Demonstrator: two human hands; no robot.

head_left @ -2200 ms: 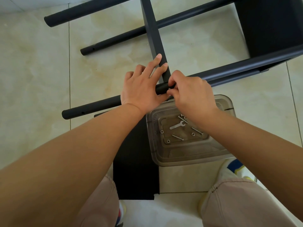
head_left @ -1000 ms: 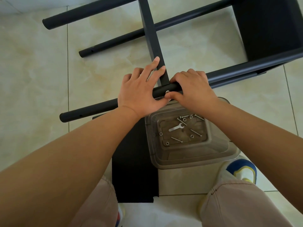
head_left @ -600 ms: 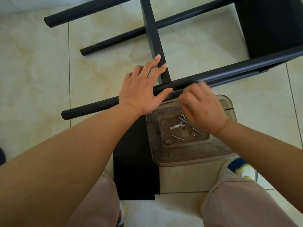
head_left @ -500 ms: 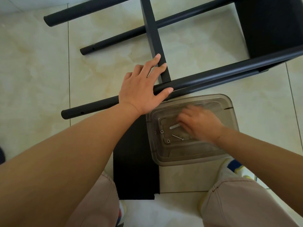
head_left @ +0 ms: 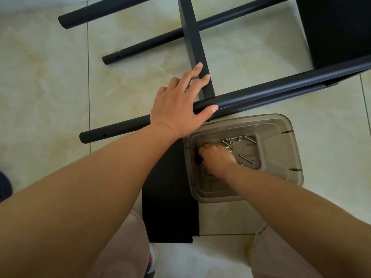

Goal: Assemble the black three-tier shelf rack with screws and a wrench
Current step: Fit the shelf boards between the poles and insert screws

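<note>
Head view: rack tube (head_left: 261,95) runs left-right, rising rightward.

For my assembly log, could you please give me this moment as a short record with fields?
left hand: open, resting flat on the near black tube, fingers on the flat crossbar
right hand: inside the clear plastic tub, fingers curled; what it holds is hidden
screws: loose on the tub floor
black panel: flat on the tile floor, left of the tub
</note>
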